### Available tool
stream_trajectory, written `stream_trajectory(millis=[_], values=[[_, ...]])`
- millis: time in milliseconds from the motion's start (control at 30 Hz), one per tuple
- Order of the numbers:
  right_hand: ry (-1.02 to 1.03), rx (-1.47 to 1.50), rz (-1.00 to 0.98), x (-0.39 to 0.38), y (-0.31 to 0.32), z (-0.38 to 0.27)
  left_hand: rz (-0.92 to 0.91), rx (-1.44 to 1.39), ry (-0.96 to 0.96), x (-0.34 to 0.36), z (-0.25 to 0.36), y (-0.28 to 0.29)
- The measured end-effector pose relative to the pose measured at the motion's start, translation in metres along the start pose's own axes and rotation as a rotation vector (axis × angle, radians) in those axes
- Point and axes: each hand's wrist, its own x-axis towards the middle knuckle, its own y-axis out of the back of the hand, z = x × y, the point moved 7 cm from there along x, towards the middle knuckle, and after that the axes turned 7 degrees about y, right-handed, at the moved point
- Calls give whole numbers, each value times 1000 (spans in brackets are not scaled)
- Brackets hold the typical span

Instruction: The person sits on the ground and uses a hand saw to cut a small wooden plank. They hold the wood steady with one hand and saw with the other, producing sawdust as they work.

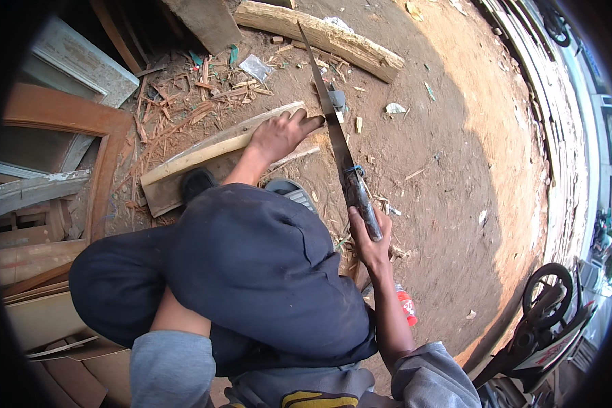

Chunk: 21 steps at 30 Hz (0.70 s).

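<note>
My right hand (374, 238) is wrapped round the handle of a hand saw (355, 194), whose long blade angles up to the upper middle. My left hand (282, 136) lies with curled fingers over the right end of a pale wooden board (194, 155), its fingertips close to the blade; their exact contact is hard to make out. A grey object (336, 98) sits beside the blade, partly hidden by it. Below the board are a dark shoe or sandal (197, 182) and a grey sandal (291, 192), half behind my bent, dark-trousered knees (238, 245).
A long timber (319, 41) lies at the top among wood chips (183, 95). Old frames (102, 170) and boards fill the left. A red-labelled bottle (406, 306) stands by my right forearm. A parked motorbike (534, 340) is at lower right, stacked planks (554, 156) along the right.
</note>
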Motion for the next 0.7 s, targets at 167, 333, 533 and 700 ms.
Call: stream_trajectory(millis=[167, 333, 533, 700], values=[[45, -32, -12, -6, -1, 3, -100, -61, 34, 3, 0, 0], [-1, -32, -53, -47, 9, 8, -90, -29, 36, 2, 0, -2], [27, 9, 0, -20, -3, 1, -39, -26, 27, 6, -3, 2], [67, -55, -18, -29, 2, -4, -34, -28, 19, 6, -5, 5]])
